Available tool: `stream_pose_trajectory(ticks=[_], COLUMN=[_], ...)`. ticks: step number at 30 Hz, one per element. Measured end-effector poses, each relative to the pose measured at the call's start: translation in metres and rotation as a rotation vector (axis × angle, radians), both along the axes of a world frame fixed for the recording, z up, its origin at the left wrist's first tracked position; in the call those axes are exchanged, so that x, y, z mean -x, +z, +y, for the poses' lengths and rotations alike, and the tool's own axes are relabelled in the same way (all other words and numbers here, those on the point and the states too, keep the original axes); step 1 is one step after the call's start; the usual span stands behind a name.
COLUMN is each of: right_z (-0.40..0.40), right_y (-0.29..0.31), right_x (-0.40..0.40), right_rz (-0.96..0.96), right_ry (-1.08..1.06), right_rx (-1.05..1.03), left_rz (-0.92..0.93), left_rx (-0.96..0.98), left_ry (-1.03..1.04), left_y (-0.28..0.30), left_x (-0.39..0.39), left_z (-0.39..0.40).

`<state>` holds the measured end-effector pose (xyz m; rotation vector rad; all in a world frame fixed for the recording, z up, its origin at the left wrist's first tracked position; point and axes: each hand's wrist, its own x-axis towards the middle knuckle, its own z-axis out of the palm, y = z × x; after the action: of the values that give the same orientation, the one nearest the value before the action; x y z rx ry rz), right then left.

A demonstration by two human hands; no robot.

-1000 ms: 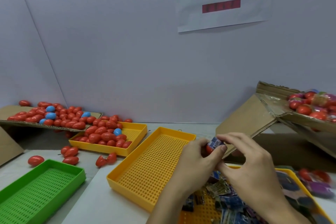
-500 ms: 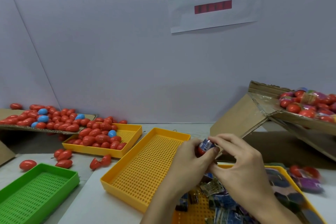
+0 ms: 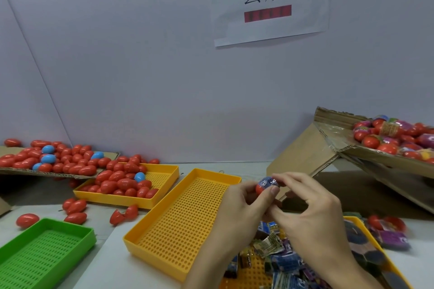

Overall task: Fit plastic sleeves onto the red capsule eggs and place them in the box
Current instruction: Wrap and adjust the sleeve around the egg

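Observation:
My left hand (image 3: 237, 213) grips a red capsule egg (image 3: 260, 188) between thumb and fingers, above the right end of an empty yellow tray (image 3: 185, 223). A blue printed plastic sleeve (image 3: 269, 182) covers the egg's right part, and my right hand (image 3: 312, 216) pinches that sleeve at the egg's top. Loose sleeves (image 3: 279, 256) lie in a yellow tray (image 3: 352, 219) under my hands. A tilted cardboard box (image 3: 375, 159) at the right holds several sleeved eggs (image 3: 397, 138).
Bare red and blue eggs fill another yellow tray (image 3: 164, 172) and a cardboard flap (image 3: 14, 170) at the left. A few eggs (image 3: 75, 206) lie loose on the table. A green tray (image 3: 44, 248) sits at the front left. A paper sign (image 3: 267, 0) hangs on the wall.
Both hands keep their hold on the egg and sleeve. The blue sleeve sits a little further over the egg. The view has tilted down and left slightly.

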<state>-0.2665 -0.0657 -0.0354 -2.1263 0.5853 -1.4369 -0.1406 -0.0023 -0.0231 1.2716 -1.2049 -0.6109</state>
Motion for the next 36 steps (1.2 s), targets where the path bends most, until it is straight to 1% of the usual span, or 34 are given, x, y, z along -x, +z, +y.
stream_pose_trajectory(ticks=[3,6,8,10,18,23,25,28,30,32,36], right_z=[-0.002,-0.002,-0.001,-0.001,0.0,0.001,0.002,0.003,0.002,0.001,-0.001], right_y=[-0.001,-0.001,0.001,0.001,0.001,0.003,0.003,0.003,0.005,0.005,0.0], right_x=[0.0,0.001,0.001,0.0,0.0,0.0,-0.001,-0.002,-0.002,-0.002,-0.002], right_rz=[0.004,0.03,0.044,0.053,0.05,0.065,0.071,0.049,0.055,0.065,0.087], right_ry=[0.014,0.024,0.014,-0.003,-0.035,-0.001,0.04,0.073,0.082,0.083,0.048], right_rx=[-0.011,-0.003,0.017,0.03,0.045,0.03,0.039,-0.017,-0.039,-0.035,-0.009], left_rz=[-0.065,-0.135,-0.15,-0.151,0.018,0.095,0.208,0.547,0.688,0.757,0.798], left_rx=[-0.006,0.031,0.074,0.099,0.081,0.035,-0.001,-0.067,-0.071,-0.082,-0.109], left_ry=[0.044,0.134,0.193,0.177,0.071,0.094,0.077,-0.036,-0.083,-0.094,-0.063], left_y=[-0.001,-0.001,-0.001,0.0,0.003,0.005,0.006,0.01,0.012,0.013,0.01], left_x=[0.002,0.003,0.001,0.001,0.007,0.007,0.007,0.008,0.01,0.012,0.023], left_z=[0.001,0.001,0.0,0.0,0.001,0.001,0.002,0.003,0.002,0.002,0.001])
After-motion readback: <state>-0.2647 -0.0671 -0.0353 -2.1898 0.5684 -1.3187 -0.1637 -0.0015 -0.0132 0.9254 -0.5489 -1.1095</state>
